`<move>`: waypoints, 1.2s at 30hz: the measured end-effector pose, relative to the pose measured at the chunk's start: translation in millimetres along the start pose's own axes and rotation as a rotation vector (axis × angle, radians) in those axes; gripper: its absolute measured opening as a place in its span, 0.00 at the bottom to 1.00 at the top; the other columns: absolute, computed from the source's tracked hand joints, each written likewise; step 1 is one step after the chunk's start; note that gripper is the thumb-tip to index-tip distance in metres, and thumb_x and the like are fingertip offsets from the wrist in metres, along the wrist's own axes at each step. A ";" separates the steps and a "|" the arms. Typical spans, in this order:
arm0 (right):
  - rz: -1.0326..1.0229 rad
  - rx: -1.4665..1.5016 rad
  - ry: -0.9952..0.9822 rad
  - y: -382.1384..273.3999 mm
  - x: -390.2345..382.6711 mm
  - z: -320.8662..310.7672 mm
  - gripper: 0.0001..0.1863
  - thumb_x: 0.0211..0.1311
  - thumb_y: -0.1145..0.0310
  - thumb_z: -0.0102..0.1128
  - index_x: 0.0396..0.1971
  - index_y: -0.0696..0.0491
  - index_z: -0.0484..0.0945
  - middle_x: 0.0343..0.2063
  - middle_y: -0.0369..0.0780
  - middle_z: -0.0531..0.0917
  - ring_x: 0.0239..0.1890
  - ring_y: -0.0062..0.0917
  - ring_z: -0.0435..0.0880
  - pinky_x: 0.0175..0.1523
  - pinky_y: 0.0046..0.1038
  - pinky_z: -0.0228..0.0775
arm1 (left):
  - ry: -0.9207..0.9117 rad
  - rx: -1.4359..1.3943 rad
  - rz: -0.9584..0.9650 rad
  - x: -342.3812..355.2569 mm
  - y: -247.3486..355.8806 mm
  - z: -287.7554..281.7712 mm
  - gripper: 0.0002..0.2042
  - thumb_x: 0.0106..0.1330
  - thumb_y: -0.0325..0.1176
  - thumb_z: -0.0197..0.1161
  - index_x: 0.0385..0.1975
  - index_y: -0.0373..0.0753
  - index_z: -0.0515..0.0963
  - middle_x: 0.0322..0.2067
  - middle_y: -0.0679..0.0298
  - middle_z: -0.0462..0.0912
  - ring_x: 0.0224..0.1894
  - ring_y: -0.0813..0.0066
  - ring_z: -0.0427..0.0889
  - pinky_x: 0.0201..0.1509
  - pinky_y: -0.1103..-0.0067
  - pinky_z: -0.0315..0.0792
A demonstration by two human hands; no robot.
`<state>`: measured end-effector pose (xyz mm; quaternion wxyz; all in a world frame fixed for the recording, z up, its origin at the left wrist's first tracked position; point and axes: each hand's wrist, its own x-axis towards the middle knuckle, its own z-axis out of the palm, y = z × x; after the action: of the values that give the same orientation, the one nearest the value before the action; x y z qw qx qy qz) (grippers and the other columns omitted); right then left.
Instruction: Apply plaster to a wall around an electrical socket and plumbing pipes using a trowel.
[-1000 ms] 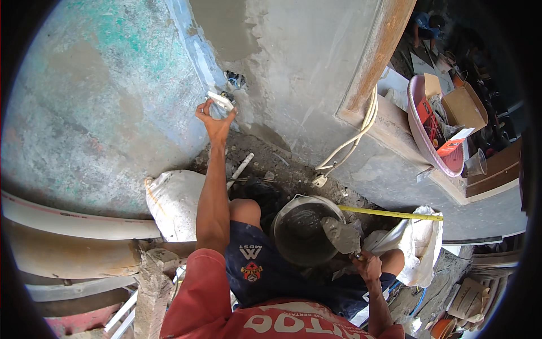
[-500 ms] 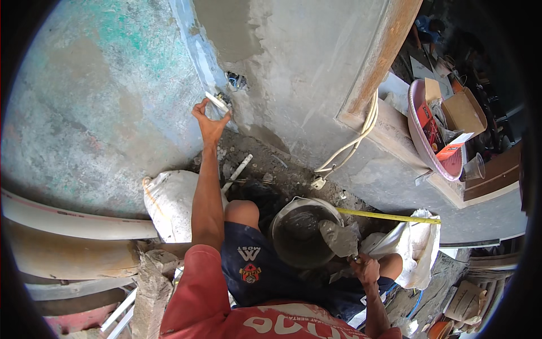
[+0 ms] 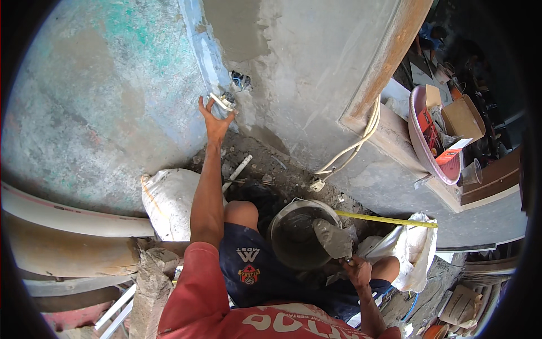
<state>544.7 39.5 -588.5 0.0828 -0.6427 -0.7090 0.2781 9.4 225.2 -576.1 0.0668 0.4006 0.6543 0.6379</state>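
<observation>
My left hand (image 3: 217,122) reaches out to the wall, thumb and fingers pinching the rim of a white electrical socket plate (image 3: 221,102). Its inner side faces a rough hole in the plaster, and just above it a wall box cavity (image 3: 241,81) shows blue wires. In my right hand (image 3: 358,272) is the handle of a trowel (image 3: 332,238). The grey, mortar-smeared blade hangs over the right side of a bucket (image 3: 275,225) between my knees. Wet grey mortar coats the bucket's inside.
A yellow tape measure blade (image 3: 389,219) runs right from the bucket rim over a white sack (image 3: 415,254). Another white sack (image 3: 172,198) lies by my left arm. A cream cable (image 3: 361,141) hangs from the ledge, where a pink basin (image 3: 418,121) holds boxes. People are in the background.
My left hand has tilted the socket plate, which now lies flatter. My right hand and the trowel have shifted slightly left over the bucket. The view has moved a little.
</observation>
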 end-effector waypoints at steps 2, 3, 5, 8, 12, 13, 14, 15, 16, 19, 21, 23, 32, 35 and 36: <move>-0.040 0.044 0.035 -7.3 2.6 4.0 0.15 0.44 0.54 0.65 0.25 0.51 0.78 0.17 0.45 0.78 0.22 0.40 0.78 0.27 0.36 0.67 | 0.007 -0.020 -0.014 -2.5 2.3 1.1 0.54 0.41 0.30 0.72 0.63 0.42 0.35 0.54 0.53 0.62 0.58 0.59 0.61 0.61 0.67 0.56; -0.043 0.039 0.035 -11.3 5.4 7.0 0.15 0.44 0.54 0.65 0.25 0.51 0.78 0.17 0.45 0.78 0.22 0.40 0.78 0.27 0.36 0.67 | 0.014 -0.028 -0.016 -3.0 3.5 1.7 0.54 0.41 0.30 0.72 0.63 0.42 0.34 0.54 0.53 0.62 0.58 0.59 0.61 0.62 0.67 0.56; -0.077 0.071 0.068 -23.0 13.0 13.0 0.16 0.44 0.55 0.66 0.24 0.53 0.77 0.17 0.45 0.77 0.21 0.41 0.77 0.26 0.36 0.66 | 0.015 -0.049 -0.028 -5.7 6.3 1.8 0.54 0.41 0.29 0.72 0.62 0.40 0.33 0.54 0.53 0.61 0.58 0.58 0.61 0.62 0.67 0.55; -0.122 0.161 0.062 -64.3 27.3 14.4 0.16 0.46 0.56 0.65 0.23 0.55 0.76 0.17 0.46 0.77 0.21 0.40 0.77 0.26 0.34 0.66 | 0.054 -0.020 -0.008 -14.2 6.9 -2.8 0.53 0.41 0.29 0.72 0.62 0.36 0.34 0.54 0.52 0.61 0.58 0.58 0.61 0.62 0.68 0.56; -0.192 0.278 0.044 -133.6 57.6 15.4 0.17 0.50 0.56 0.62 0.25 0.58 0.75 0.17 0.47 0.76 0.21 0.39 0.77 0.27 0.32 0.65 | 0.106 0.104 -0.175 -34.9 21.9 -16.4 0.48 0.43 0.28 0.69 0.61 0.31 0.41 0.54 0.51 0.62 0.58 0.57 0.61 0.61 0.70 0.56; -0.250 0.311 0.053 -147.5 66.7 17.1 0.18 0.51 0.57 0.61 0.26 0.59 0.75 0.17 0.48 0.76 0.21 0.39 0.77 0.27 0.31 0.65 | 0.183 0.038 -0.289 -51.0 37.3 -17.0 0.43 0.45 0.26 0.67 0.60 0.30 0.44 0.53 0.50 0.63 0.58 0.58 0.62 0.61 0.71 0.55; -0.253 0.347 0.033 -160.9 77.5 19.9 0.18 0.52 0.56 0.61 0.28 0.59 0.75 0.17 0.48 0.76 0.21 0.40 0.77 0.27 0.32 0.65 | 0.261 -0.027 -0.401 -68.5 50.1 -16.2 0.39 0.47 0.25 0.64 0.59 0.29 0.48 0.52 0.50 0.64 0.57 0.58 0.63 0.61 0.71 0.55; -0.257 0.384 0.013 -173.9 89.3 23.4 0.19 0.52 0.55 0.60 0.29 0.58 0.75 0.17 0.48 0.76 0.22 0.40 0.77 0.27 0.32 0.65 | 0.327 -0.075 -0.324 -87.0 59.1 -13.4 0.35 0.49 0.23 0.61 0.57 0.29 0.50 0.52 0.50 0.65 0.56 0.59 0.63 0.60 0.71 0.55; -0.266 0.401 0.020 -186.1 102.4 29.2 0.20 0.53 0.54 0.59 0.30 0.59 0.75 0.18 0.49 0.76 0.22 0.41 0.77 0.28 0.33 0.65 | 0.397 -0.121 -0.243 -104.6 65.8 -10.6 0.32 0.51 0.21 0.58 0.56 0.28 0.52 0.51 0.50 0.65 0.56 0.60 0.64 0.60 0.71 0.56; -0.354 0.418 0.060 -223.2 135.5 44.4 0.22 0.54 0.51 0.56 0.30 0.59 0.74 0.18 0.50 0.75 0.24 0.45 0.77 0.30 0.36 0.66 | 0.456 -0.089 -0.195 -145.2 74.3 -11.0 0.29 0.52 0.18 0.55 0.55 0.32 0.53 0.52 0.52 0.64 0.55 0.64 0.65 0.59 0.73 0.58; -0.360 0.398 0.077 -236.7 158.7 50.1 0.23 0.54 0.50 0.55 0.29 0.59 0.74 0.18 0.51 0.75 0.25 0.47 0.76 0.31 0.37 0.65 | 0.438 -0.085 -0.206 -146.6 80.9 -7.7 0.28 0.53 0.18 0.55 0.55 0.32 0.54 0.52 0.52 0.64 0.54 0.63 0.65 0.59 0.73 0.57; -0.369 0.374 0.076 -242.5 179.6 59.3 0.23 0.54 0.50 0.54 0.28 0.59 0.74 0.18 0.52 0.75 0.26 0.48 0.76 0.31 0.38 0.65 | 0.424 -0.086 -0.210 -143.8 85.6 -6.5 0.27 0.53 0.18 0.54 0.54 0.31 0.54 0.52 0.51 0.65 0.54 0.63 0.65 0.60 0.72 0.57; -0.228 0.570 -0.194 -267.8 215.7 40.4 0.20 0.56 0.55 0.56 0.19 0.58 0.72 0.11 0.40 0.72 0.11 0.25 0.70 0.18 0.27 0.62 | 0.347 0.059 -0.033 -150.2 97.4 -0.2 0.26 0.51 0.17 0.54 0.52 0.29 0.57 0.51 0.51 0.65 0.53 0.59 0.65 0.59 0.71 0.56; -0.185 0.673 -0.303 -271.3 227.7 21.1 0.18 0.57 0.56 0.56 0.18 0.56 0.71 0.11 0.33 0.70 0.09 0.14 0.67 0.13 0.19 0.57 | 0.236 0.109 0.060 -157.4 99.3 14.9 0.26 0.49 0.18 0.55 0.51 0.30 0.60 0.49 0.48 0.65 0.53 0.51 0.65 0.57 0.67 0.57; -0.161 0.693 -0.337 -275.2 229.6 10.8 0.18 0.57 0.56 0.56 0.19 0.55 0.71 0.11 0.33 0.70 0.09 0.14 0.66 0.13 0.19 0.57 | 0.238 0.108 0.057 -159.3 98.3 18.9 0.26 0.49 0.18 0.55 0.51 0.30 0.60 0.49 0.48 0.65 0.53 0.51 0.65 0.57 0.67 0.57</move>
<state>264.7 251.0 -514.8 0.1990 -0.4645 -0.6249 0.5952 170.6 129.7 -559.6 -0.0512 0.3436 0.6791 0.6466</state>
